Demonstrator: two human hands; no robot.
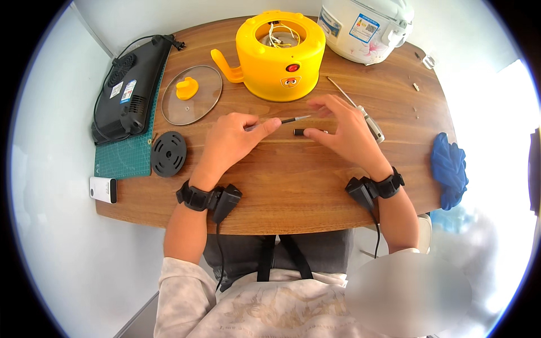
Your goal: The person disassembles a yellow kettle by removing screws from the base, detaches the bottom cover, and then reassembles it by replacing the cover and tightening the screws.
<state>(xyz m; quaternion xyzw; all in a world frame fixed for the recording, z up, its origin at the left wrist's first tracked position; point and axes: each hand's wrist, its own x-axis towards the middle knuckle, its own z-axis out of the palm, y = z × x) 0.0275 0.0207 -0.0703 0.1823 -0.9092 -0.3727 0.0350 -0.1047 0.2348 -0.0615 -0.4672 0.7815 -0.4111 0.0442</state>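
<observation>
Pinched in my left hand [236, 135] is a slim pen-shaped tool [289, 120] with a dark grip and a thin pale tip pointing right. My right hand [344, 124] hovers just right of that tip, fingers curved and apart. Beneath its thumb shows a short black cylinder [298, 132], partly hidden; whether the thumb touches it I cannot tell. A screwdriver [376, 130] with a pale handle lies beside my right hand, its shaft slanting away to the far left. Beyond both hands stands a yellow appliance body [279, 62] with a side handle, its open top showing loose wires.
At left lie a glass lid [205, 101], a black slotted disc [169, 154], a green cutting mat [121, 162] under a black corded appliance [127, 90], and a white power bank [103, 190]. A white rice cooker [360, 34] stands far right; a blue cloth [449, 172] drapes the right edge.
</observation>
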